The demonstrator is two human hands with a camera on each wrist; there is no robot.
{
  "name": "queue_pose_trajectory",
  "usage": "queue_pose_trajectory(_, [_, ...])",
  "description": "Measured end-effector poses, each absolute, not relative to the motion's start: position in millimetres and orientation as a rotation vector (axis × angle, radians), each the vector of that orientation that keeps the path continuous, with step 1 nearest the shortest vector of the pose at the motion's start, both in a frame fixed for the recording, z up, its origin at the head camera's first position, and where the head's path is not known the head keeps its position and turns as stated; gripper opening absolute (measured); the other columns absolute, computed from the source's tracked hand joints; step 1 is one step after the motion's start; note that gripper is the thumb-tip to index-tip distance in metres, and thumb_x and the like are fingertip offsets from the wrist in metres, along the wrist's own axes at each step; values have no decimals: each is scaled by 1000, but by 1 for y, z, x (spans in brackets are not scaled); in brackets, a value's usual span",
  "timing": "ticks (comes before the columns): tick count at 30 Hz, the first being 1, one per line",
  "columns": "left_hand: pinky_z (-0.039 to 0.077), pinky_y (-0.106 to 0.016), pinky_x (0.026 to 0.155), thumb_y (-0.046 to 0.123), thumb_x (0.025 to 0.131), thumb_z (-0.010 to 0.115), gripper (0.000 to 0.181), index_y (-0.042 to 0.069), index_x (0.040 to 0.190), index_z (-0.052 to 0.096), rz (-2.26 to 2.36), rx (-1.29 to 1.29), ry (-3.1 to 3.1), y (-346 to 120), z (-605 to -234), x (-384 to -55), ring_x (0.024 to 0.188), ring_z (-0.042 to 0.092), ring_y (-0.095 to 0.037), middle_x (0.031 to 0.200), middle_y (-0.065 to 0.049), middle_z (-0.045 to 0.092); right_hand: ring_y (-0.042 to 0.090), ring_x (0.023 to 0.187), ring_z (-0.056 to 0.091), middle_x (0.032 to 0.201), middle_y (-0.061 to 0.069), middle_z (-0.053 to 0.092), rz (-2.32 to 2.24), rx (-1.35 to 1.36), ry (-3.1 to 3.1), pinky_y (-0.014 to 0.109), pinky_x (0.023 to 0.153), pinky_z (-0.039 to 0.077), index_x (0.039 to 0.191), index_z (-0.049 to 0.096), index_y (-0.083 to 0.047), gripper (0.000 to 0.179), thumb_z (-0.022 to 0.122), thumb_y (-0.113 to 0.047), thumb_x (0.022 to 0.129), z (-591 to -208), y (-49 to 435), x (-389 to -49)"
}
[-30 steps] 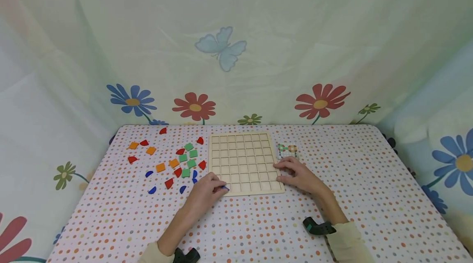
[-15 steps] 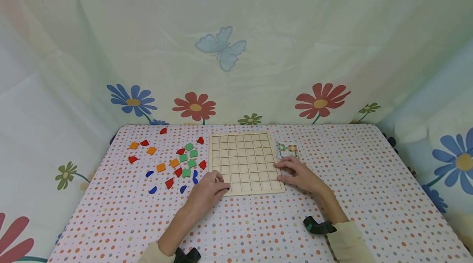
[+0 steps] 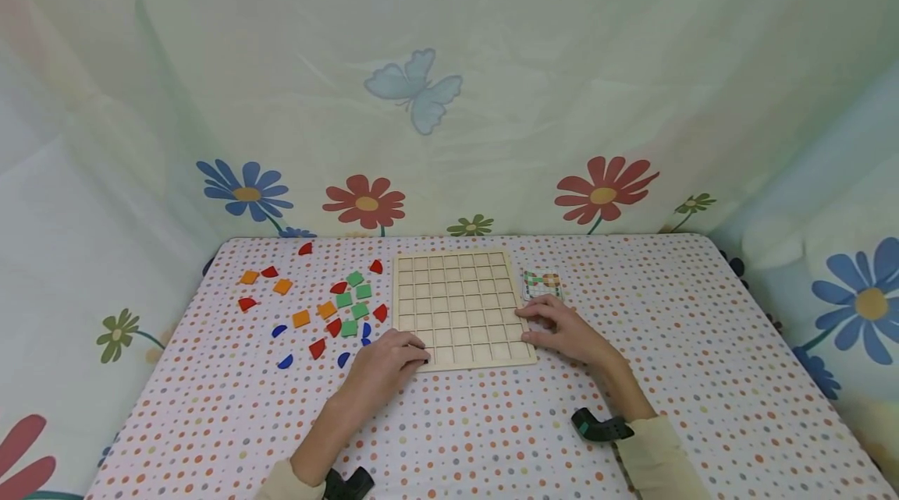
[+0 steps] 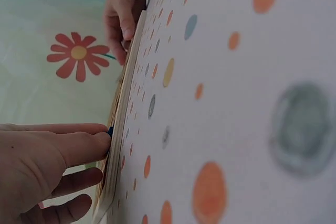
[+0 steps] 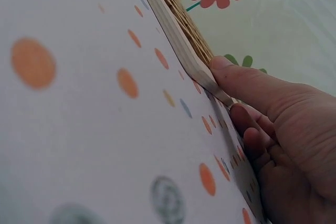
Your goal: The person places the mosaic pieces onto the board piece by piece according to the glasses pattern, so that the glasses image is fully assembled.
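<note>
Thumb and index finger of my left hand (image 3: 382, 366) pinch a small blue piece (image 4: 110, 131) over the near left corner of a wooden grid board (image 3: 456, 309). Most of that piece is hidden by the fingertips. At the board's right edge, my right hand (image 3: 565, 331) holds the rim, thumb near the near corner and curled fingers against the side, as the right wrist view shows. To the left lie loose flat tiles: red quarter-circles (image 3: 318, 348), orange squares (image 3: 301, 319), green squares (image 3: 349, 328) and blue half-circles (image 3: 285, 361).
A small printed pattern card (image 3: 542, 284) lies right of the board, just beyond the right hand. The table (image 3: 449, 437) has a dotted cloth, and a printed curtain (image 3: 421, 172) hangs behind it.
Over the board's corner, the left fingers have tilted slightly, so less of the blue piece shows. The right hand stays at the edge. The whole view has shifted a little.
</note>
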State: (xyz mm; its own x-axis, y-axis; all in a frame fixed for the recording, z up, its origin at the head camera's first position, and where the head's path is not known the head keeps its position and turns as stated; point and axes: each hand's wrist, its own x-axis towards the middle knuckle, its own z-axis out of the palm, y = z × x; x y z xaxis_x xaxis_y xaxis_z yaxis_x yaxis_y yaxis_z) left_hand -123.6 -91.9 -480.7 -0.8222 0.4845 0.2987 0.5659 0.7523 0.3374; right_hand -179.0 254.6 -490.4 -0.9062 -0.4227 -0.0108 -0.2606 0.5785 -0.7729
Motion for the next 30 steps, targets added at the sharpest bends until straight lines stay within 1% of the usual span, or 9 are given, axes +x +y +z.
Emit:
queue_pose_trajectory(2, [55, -20, 75, 19, 87, 73, 12, 23, 97, 78, -610, -843, -2752, -93, -480, -123, 98, 63, -7, 105, 10, 70, 18, 103, 46, 133, 15, 49, -1232, -573, 2613, 25, 82, 41, 128, 62, -12, 44, 70, -30, 89, -491, 254, -179])
queue_pose_trajectory(7, [51, -15, 66, 19, 85, 74, 9, 21, 93, 79, -610, -838, -2727, -93, -480, -123, 88, 60, -6, 98, 11, 69, 18, 100, 45, 132, 14, 49, -1242, -563, 2609, 25, 80, 40, 127, 63, -13, 43, 70, -30, 89, -492, 253, -180])
queue_pose_trajectory(10, [50, -14, 64, 19, 85, 75, 7, 21, 91, 79, -625, -818, -2722, -92, -481, -124, 84, 58, -4, 93, 11, 67, 18, 101, 46, 132, 13, 49, -1237, -555, 2617, 24, 80, 40, 127, 63, -13, 43, 70, -30, 89, -492, 253, -181])
queue_pose_trajectory(19, [56, -21, 77, 18, 84, 76, 7, 18, 91, 78, -635, -841, -2701, -90, -483, -126, 96, 63, -8, 101, 8, 73, 15, 96, 44, 132, 13, 49, -1208, -563, 2629, 24, 79, 40, 128, 62, -12, 44, 70, -31, 89, -491, 255, -181])
queue_pose_trajectory(22, [56, -22, 77, 18, 83, 76, 7, 18, 90, 79, -614, -855, -2691, -89, -483, -126, 95, 63, -9, 99, 7, 74, 15, 95, 44, 132, 13, 49, -1209, -571, 2629, 24, 79, 40, 128, 62, -12, 44, 70, -30, 89, -492, 256, -181])
queue_pose_trajectory(27, [55, -19, 76, 20, 83, 77, 6, 18, 88, 79, -537, -865, -2666, -89, -483, -126, 91, 63, -8, 95, 9, 74, 15, 94, 43, 132, 13, 49, -1213, -581, 2621, 24, 77, 39, 128, 62, -13, 42, 69, -29, 89, -492, 256, -180])
queue_pose_trajectory(30, [55, -19, 76, 21, 82, 77, 7, 19, 89, 79, -497, -878, -2642, -90, -483, -127, 90, 63, -7, 94, 9, 73, 16, 94, 43, 132, 13, 49, -1224, -573, 2610, 24, 77, 38, 128, 62, -13, 43, 70, -29, 89, -490, 255, -180])
